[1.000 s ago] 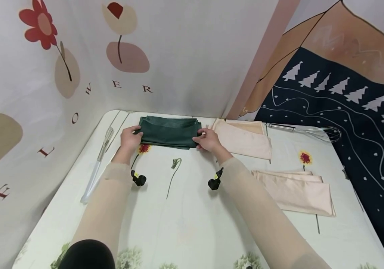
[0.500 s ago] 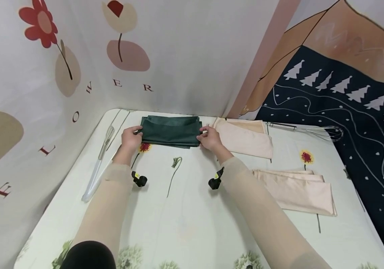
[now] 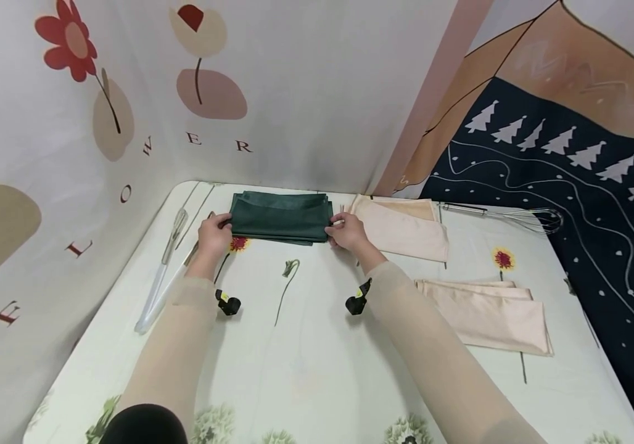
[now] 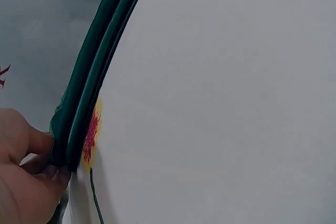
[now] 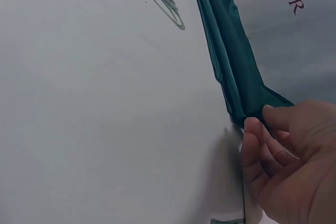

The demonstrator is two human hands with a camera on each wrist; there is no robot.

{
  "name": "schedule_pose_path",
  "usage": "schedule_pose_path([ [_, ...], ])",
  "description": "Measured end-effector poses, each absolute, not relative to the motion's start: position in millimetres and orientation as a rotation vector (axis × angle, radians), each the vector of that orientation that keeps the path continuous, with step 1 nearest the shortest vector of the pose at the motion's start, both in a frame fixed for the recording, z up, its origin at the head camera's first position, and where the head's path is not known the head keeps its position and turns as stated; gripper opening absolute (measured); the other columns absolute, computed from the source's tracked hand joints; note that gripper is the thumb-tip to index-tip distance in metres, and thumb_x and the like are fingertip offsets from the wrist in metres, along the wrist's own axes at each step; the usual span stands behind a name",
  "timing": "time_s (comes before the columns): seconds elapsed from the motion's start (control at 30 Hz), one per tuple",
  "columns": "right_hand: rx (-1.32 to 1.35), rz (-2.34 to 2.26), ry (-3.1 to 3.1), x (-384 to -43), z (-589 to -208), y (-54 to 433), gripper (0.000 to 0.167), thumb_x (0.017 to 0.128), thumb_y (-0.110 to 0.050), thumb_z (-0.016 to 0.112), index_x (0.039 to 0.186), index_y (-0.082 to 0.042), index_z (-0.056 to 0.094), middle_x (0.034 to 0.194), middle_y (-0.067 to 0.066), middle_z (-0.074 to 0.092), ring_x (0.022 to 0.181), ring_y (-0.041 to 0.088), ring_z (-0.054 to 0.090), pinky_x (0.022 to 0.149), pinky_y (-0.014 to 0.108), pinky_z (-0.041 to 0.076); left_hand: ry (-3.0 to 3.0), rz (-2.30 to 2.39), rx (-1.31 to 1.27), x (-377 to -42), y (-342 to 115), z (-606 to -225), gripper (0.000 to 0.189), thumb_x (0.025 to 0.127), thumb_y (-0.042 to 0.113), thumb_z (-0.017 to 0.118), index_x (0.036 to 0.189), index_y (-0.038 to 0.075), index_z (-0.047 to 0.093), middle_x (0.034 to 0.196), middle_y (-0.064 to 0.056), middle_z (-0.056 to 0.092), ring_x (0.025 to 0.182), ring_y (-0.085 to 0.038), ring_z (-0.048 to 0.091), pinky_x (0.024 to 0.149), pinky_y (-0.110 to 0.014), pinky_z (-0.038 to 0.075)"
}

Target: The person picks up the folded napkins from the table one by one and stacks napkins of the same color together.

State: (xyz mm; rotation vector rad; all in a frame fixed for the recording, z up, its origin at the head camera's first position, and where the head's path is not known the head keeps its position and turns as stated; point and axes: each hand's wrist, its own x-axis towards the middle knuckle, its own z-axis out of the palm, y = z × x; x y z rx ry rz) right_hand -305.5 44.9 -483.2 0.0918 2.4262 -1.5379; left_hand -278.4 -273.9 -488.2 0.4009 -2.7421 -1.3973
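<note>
A folded dark green cloth (image 3: 280,217) lies near the back of the table, its layered front edge toward me. My left hand (image 3: 214,237) holds its left end, thumb against the cloth and fingers curled at its lower edge in the left wrist view. At the right end, my right hand (image 3: 346,231) pinches the corner; the right wrist view shows the thumb (image 5: 275,116) on the green fabric and fingertips below. Just right of that hand lies a folded pale pink cloth (image 3: 403,231). A second folded pink cloth (image 3: 491,317) is closer, beside my right sleeve.
A metal whisk (image 3: 517,216) lies at the back right. Along the left side is a long, tongs-like utensil (image 3: 158,287), partly hidden by my left arm. The white tablecloth (image 3: 306,370) has printed flowers. A printed curtain (image 3: 306,92) rises behind the table.
The green cloth stays in place with both hands at its ends. The left hand's fingers shift slightly at its end; the view moves a little.
</note>
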Motion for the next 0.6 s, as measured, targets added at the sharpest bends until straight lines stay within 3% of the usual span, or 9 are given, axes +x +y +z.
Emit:
schedule_pose_path([
  [0.33, 0.094, -1.619, 2.462, -290, -484, 61, 0.028, 0.101, -0.027, 0.064, 0.122, -0.008, 0.061, 0.101, 0.012, 0.069, 0.079, 0.022, 0.069, 0.068, 0.03, 0.057, -2.678, -1.186, 0.13, -263, -267, -492, 0.037, 0.106, 0.006, 0.046, 0.141, -0.001, 0.055, 0.151, -0.023, 0.046, 0.14, -0.043, 0.04, 0.113, -0.057, 0.035],
  [0.43, 0.112, -1.661, 2.45, -287, -484, 69, 0.029, 0.102, -0.028, 0.063, 0.124, -0.009, 0.06, 0.103, 0.012, 0.069, 0.082, 0.023, 0.069, 0.07, 0.03, 0.057, -2.652, -1.153, 0.182, -257, -265, -491, 0.035, 0.105, 0.012, 0.05, 0.136, 0.001, 0.06, 0.144, -0.023, 0.053, 0.125, -0.043, 0.054, 0.107, -0.056, 0.041],
  [0.6, 0.16, -1.704, 2.46, -282, -482, 86, 0.029, 0.103, -0.027, 0.061, 0.126, -0.01, 0.06, 0.104, 0.012, 0.068, 0.088, 0.022, 0.07, 0.074, 0.031, 0.057, -2.536, -1.162, 0.269, -249, -257, -488, 0.03, 0.103, 0.016, 0.056, 0.126, 0.0, 0.068, 0.122, -0.02, 0.067, 0.11, -0.037, 0.062, 0.093, -0.052, 0.048],
])
